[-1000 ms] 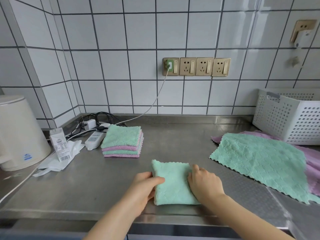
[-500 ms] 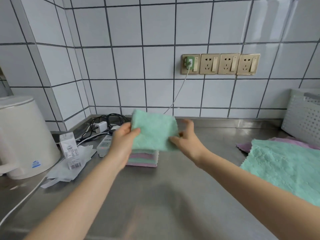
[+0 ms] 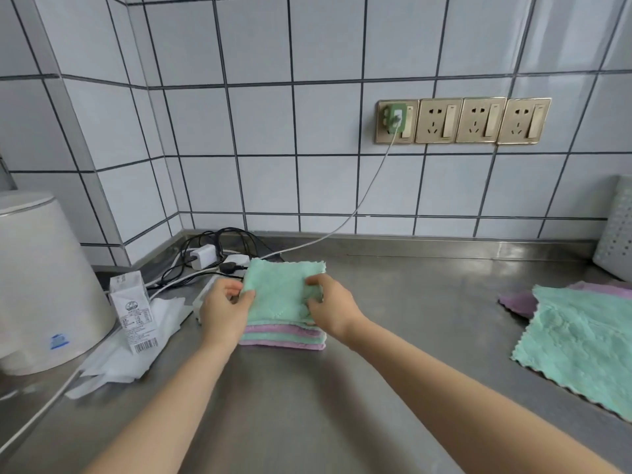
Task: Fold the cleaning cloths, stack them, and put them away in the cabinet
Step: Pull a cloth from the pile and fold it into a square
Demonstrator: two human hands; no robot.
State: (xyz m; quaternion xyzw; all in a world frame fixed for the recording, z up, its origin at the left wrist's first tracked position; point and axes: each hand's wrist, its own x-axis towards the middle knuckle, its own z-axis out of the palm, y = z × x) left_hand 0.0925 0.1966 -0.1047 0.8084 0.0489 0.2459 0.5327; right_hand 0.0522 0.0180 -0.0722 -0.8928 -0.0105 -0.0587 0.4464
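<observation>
Folded green cloth (image 3: 278, 290) has come down onto the stack (image 3: 284, 336), both hands pinching its sides.

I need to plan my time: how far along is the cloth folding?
Done: a stack of folded cloths sits on the counter. In hand: both hands, left hand and right hand, set a folded green cloth on top. Left: the flat green cloth, a purple one beneath, and putting away.

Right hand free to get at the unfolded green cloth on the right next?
Probably yes, once it lets go: the right hand pinches the folded cloth on the stack. The flat green cloth lies uncovered with bare counter between.
</observation>
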